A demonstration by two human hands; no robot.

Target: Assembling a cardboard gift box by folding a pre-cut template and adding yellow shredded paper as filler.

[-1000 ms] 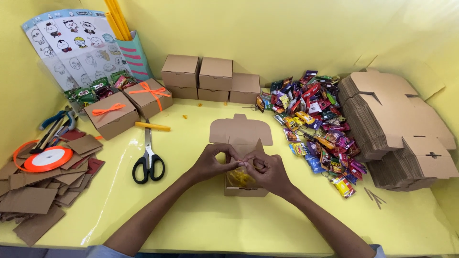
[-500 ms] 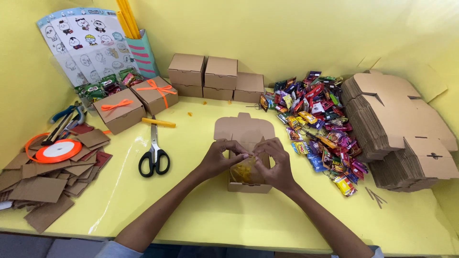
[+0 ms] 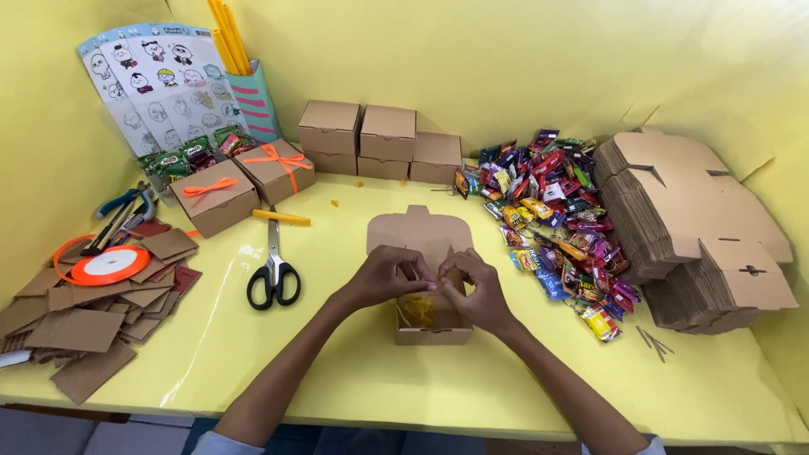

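- The left hand point(image 3: 383, 276) is bare; no glove, no ring that shows
- The right hand point(image 3: 480, 291) is bare too; no watch on the wrist
- Both arms are bare and long; light blue sleeve edges peek out at the bottom of the view

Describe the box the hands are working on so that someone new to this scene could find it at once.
Start at the yellow table and go to its middle near the front edge, where the left hand and right hand meet. Under them sits the small cardboard box. Unlike the other boxes, its lid is open and yellow shreds show inside.
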